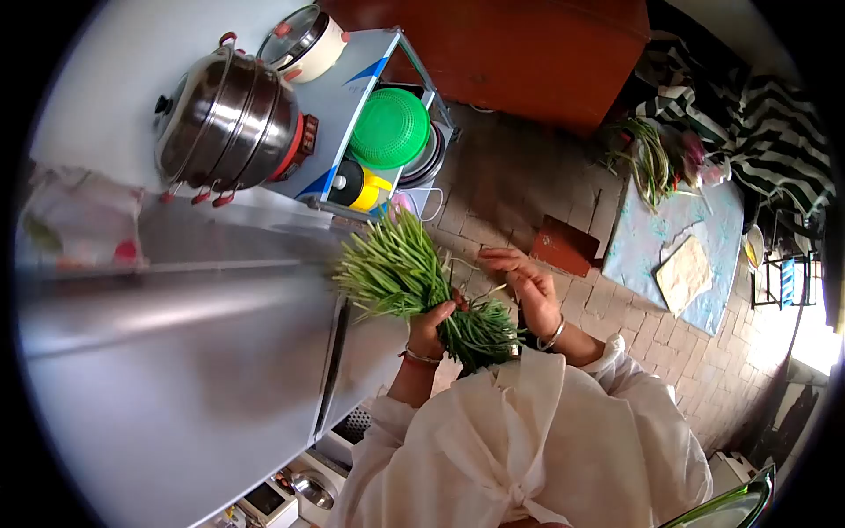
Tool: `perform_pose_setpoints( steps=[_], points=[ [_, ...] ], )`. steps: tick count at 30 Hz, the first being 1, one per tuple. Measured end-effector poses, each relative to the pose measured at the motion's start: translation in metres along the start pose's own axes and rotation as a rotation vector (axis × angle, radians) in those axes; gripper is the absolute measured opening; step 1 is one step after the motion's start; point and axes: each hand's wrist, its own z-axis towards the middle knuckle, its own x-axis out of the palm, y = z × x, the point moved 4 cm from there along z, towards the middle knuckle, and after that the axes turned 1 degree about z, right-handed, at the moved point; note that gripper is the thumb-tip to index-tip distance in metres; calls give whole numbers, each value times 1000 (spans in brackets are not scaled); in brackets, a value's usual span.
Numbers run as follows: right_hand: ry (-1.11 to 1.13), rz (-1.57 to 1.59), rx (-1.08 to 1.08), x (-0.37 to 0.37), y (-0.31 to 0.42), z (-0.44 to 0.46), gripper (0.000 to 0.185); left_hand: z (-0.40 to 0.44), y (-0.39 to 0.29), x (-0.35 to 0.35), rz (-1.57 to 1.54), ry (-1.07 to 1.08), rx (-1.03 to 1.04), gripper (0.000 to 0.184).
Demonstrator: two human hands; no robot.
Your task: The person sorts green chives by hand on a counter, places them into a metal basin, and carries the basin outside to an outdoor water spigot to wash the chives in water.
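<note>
A thick bunch of long green stalks is held in front of my body, its paler ends fanned out to the upper left and its darker leafy part bent down toward my clothing. My left hand is wrapped round the middle of the bunch, thumb on top. Just right of the bunch, my right hand is raised with its fingers apart, and nothing shows in its grasp. A thin pale strand lies between the two hands.
A metal shelf holds a steel steamer, a white pot and a green basket. A large pale appliance stands at left. Vegetables and a flat tan item rest on a blue-covered table.
</note>
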Motion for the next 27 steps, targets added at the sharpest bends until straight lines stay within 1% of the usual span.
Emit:
perform_pose_setpoints(
  steps=[1,3,5,7,8,10,13,14,15,16,17,19,21,23,27],
  points=[
    [-109,-14,14,-18,-7,17,27,14,-7,2,7,14,40,31],
    [-230,-77,158,-69,-56,44,26,38,-23,7,22,46,112,31],
    [-413,-29,406,-119,-108,64,26,62,-32,8,-17,57,79,35],
    [-494,-146,554,-174,-173,71,25,88,-36,4,-69,80,75,36],
    [-531,-80,642,-187,-188,75,24,98,-37,-1,-98,68,46,38],
    [-605,61,805,-200,-209,83,21,110,-50,0,-123,114,42,39],
    [-537,171,965,-206,-256,106,21,128,-63,-19,-72,159,20,40],
    [-593,211,1048,-208,-281,123,22,135,-67,-30,-27,178,11,39],
    [-541,216,1019,-205,-298,146,22,142,-68,-40,12,190,1,39],
    [-490,223,1000,-197,-313,164,22,141,-74,-38,-75,146,-58,35],
    [-445,237,984,-189,-332,179,23,143,-67,-50,-61,135,-67,34],
    [-416,302,1046,-188,-400,215,23,154,-50,-80,-21,126,-90,31],
    [-451,142,1028,-163,-422,262,24,157,-42,-90,-9,59,-120,29],
    [-425,312,1114,-165,-517,296,23,167,-16,-127,110,-6,-136,28],
    [-557,359,1121,-138,-602,375,34,194,13,-166,140,-118,-246,27]
  ],
)
